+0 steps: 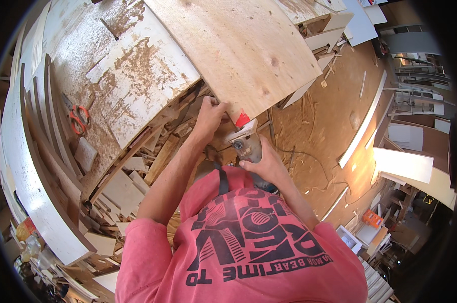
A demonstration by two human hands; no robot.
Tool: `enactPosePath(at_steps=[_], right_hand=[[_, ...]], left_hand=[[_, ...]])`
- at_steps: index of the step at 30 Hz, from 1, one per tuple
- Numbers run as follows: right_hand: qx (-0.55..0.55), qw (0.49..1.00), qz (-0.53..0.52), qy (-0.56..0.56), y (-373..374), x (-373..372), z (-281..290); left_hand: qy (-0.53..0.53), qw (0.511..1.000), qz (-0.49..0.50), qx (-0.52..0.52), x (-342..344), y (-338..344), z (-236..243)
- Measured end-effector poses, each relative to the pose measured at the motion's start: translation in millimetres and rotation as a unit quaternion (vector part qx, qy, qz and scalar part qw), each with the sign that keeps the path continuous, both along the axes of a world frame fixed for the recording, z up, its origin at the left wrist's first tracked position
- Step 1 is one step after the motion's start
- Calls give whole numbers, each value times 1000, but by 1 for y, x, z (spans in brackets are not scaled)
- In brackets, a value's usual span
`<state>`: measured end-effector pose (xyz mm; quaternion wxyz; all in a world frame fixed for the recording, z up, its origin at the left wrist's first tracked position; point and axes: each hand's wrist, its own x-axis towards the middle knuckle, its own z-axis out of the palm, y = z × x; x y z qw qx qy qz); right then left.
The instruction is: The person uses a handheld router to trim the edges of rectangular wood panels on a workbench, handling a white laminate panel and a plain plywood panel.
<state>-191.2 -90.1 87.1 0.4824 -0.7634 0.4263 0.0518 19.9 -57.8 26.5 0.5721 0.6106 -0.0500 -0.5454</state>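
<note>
The right grip point(264, 164) was wrapped round the power tool point(247, 147), probably weighty, best held mid-body, while ahead-left the left grip point(211, 116) sat curled at a stiff-looking board point(254, 55), pinch unclear!

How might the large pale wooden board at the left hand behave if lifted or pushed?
The wooden board is probably stiff: its near end juts over the floor without visible sag. Its broad face suggests an awkward, perhaps heavy lift. Lying flat, it would likely slide rather than roll.
</note>
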Motion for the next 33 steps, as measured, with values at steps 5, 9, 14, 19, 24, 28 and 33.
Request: enactPosePath(at_steps=[5,9,14,19,24,28,33], right_hand=[[2,1000,8,-4,5,2,5],[-19,1000,14,15,3,4,5],[-37,998,15,39,1,2,0],[-44,997,18,58,-1,3,0],[-50,997,31,58,-1,-1,-3],[-23,996,41,79,-1,4,4],[-51,994,52,82,1,2,-2]], left_hand=[[5,1000,-12,-3,3,1,-11],[4,1000,-28,8,4,1,-6],[-21,999,-26,10,3,0,-2],[-44,999,-7,9,2,-1,-2],[-46,999,-14,16,3,-1,-1],[-46,999,-8,19,2,-1,0],[-57,998,-14,21,2,0,-1]])
